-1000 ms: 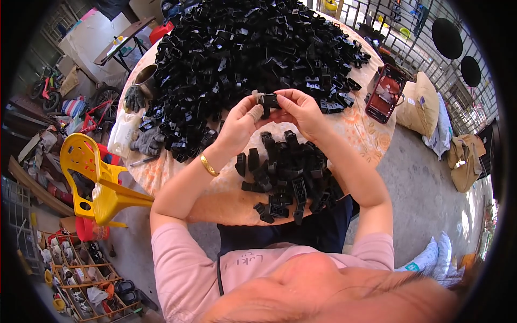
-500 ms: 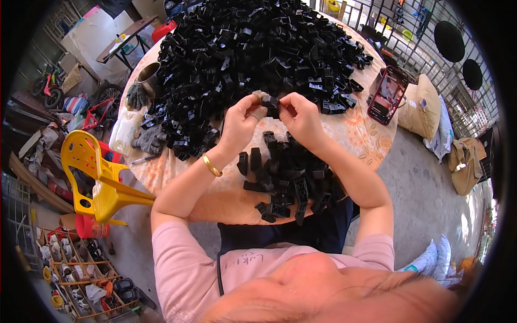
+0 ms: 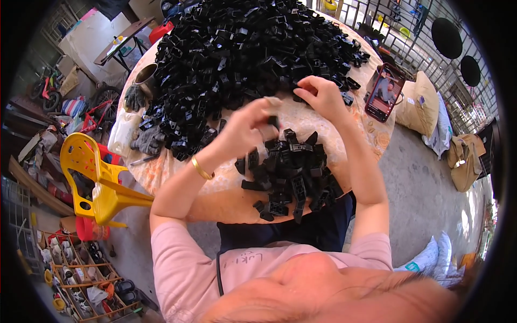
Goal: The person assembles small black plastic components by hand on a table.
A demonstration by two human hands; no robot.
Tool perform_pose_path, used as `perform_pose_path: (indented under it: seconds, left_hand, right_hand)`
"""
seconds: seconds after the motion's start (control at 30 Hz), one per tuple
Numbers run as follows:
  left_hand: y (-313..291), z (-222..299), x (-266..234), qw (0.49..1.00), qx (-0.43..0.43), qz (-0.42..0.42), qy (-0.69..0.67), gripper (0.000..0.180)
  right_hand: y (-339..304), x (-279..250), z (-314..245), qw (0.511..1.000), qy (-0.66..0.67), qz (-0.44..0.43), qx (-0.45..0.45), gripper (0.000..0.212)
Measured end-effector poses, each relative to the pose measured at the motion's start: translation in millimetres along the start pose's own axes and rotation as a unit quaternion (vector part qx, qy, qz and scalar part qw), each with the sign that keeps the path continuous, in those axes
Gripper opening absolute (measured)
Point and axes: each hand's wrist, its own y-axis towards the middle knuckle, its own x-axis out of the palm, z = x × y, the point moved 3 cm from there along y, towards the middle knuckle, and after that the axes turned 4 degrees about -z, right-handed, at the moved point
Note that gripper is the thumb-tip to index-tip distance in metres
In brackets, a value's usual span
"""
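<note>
My left hand (image 3: pixel 249 129), smeared by motion, hangs over the cloth between two heaps, fingers curled round a small black plastic part (image 3: pixel 273 121). Pale wrapping covers at least one of its fingertips. My right hand (image 3: pixel 324 98) is at the near edge of the large heap of black plastic parts (image 3: pixel 242 54). Its thumb and forefinger are bent together against dark pieces there; what sits between them is too small to make out. A smaller heap of black parts (image 3: pixel 296 177) lies close to my body, below both hands.
A patterned cloth (image 3: pixel 355 142) covers the round table. On its right side a phone (image 3: pixel 385 92) stands in a holder; gloves (image 3: pixel 148 141), a metal cup (image 3: pixel 146 74) and a white container (image 3: pixel 125 132) are at the left. A yellow chair (image 3: pixel 107 188) stands beside the table.
My hands were together at the black part; they have parted. The left has come down toward the small heap with the part, and the right has shifted up and right to the large heap.
</note>
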Motion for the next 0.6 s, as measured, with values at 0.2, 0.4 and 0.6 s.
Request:
perform_pose_path:
  seconds: [0.2,0.4,0.6]
  left_hand:
    - [-25.4,18.9,46.7,0.885,0.185,-0.176,0.389,0.042]
    - [-5.4,2.1,-30.1,0.78,-0.105,-0.04,0.615,0.036]
    - [-7.4,-29.0,-61.4,0.727,-0.249,-0.049,0.638,0.034]
  right_hand:
    - [-2.5,17.3,10.0,0.877,-0.472,0.007,-0.085,0.023]
    - [-5.7,25.3,2.8,0.922,-0.366,0.026,-0.122,0.027]
    - [-6.0,43.2,-4.7,0.956,-0.252,0.062,-0.137,0.041]
